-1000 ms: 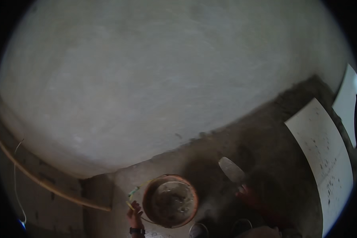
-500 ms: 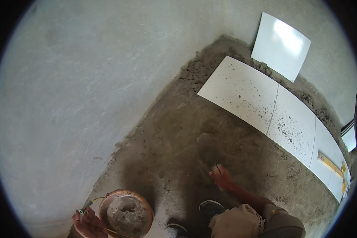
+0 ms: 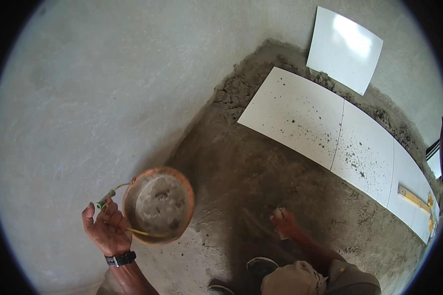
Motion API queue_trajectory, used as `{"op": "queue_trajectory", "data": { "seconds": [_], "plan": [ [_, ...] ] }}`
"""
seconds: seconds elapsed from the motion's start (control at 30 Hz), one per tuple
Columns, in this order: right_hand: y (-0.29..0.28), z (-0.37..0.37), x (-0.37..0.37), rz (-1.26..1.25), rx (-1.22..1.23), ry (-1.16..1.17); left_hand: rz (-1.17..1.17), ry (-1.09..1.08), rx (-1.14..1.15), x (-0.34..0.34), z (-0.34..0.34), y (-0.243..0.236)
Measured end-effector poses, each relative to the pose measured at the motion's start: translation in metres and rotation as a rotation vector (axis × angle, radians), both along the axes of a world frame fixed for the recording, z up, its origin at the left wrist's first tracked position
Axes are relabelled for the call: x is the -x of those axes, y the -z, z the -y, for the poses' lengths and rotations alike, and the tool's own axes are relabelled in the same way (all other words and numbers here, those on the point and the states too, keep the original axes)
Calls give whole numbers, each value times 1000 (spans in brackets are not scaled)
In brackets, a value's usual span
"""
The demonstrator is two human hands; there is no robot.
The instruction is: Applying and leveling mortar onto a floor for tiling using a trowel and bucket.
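Observation:
My left hand (image 3: 108, 230), with a dark wristwatch, is closed on the yellow wire handle (image 3: 142, 232) of a round orange-brown bucket (image 3: 184, 189). A green tube grip (image 3: 105, 198) on that wire sits by my thumb and fingers. Wet grey mortar (image 3: 160, 204) lies in the bucket, which hangs tilted close to the wall. Nearer my body on the right, my right hand (image 3: 286, 225) is closed around the pale handle (image 3: 279, 213) of a trowel. The trowel's blade cannot be made out against the dark floor.
White floor tiles (image 3: 300, 115), spattered with mortar crumbs, run along the far right, with a wooden-handled tool (image 3: 412, 197) on them. Rough mortar (image 3: 236, 96) borders them. Another white tile (image 3: 347, 49) leans on the wall. My shoes (image 3: 261, 265) stand on the bare floor.
My left hand has carried the bucket forward, away from my body and up along the wall. My right hand has shifted slightly right and nearer, and the trowel blade no longer shows.

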State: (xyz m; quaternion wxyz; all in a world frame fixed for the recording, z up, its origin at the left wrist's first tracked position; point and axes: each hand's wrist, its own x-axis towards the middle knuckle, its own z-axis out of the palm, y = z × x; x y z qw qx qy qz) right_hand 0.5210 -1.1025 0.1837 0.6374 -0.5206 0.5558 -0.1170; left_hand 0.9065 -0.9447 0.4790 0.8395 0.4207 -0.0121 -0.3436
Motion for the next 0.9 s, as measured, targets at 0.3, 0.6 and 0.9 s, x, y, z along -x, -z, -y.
{"op": "queue_trajectory", "data": {
  "seconds": [0.3, 0.6, 0.9],
  "plan": [
    [1, 2, -10, -47, -115, 111, -24, 88, -176, -37, 121, 26],
    [-30, 63, -78, 22, -168, -54, 464, 88, -852, -95, 101, 76],
    [-46, 170, -220, 25, -519, 99, -34, 160, -510, -134, 44, 226]
  ]
}}
